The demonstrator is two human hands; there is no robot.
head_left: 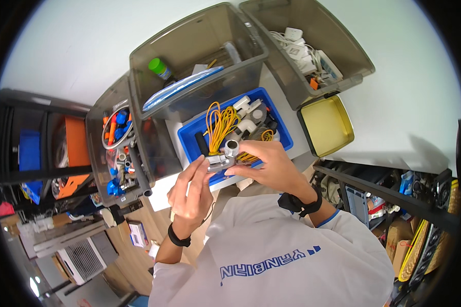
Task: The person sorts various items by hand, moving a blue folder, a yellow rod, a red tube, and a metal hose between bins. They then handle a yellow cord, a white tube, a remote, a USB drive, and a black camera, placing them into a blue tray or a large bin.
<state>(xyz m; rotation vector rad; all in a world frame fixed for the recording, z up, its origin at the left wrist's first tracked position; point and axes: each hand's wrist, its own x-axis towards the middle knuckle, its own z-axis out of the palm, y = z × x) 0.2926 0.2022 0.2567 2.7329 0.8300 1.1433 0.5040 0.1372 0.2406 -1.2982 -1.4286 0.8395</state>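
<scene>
Both hands grip a silver metal fitting [219,161] with a short upright round tube at its right end, over the front of a blue bin [188,136]. My left hand [192,197] has its fingertips on the fitting's left part; my right hand [264,163] holds it from the right, thumb below the tube, hiding part of it. Inside the bin lie looped yellow cables [220,123], white and grey plastic pieces [246,125] and a dark object at the left.
Grey translucent bins hold a green-capped bottle [158,66], white chargers and cables [302,56], and orange and blue fittings [115,128]. A yellow-lined tray [325,125] sits on the right. Black shelving [51,148] stands left, another loaded rack [379,192] lower right.
</scene>
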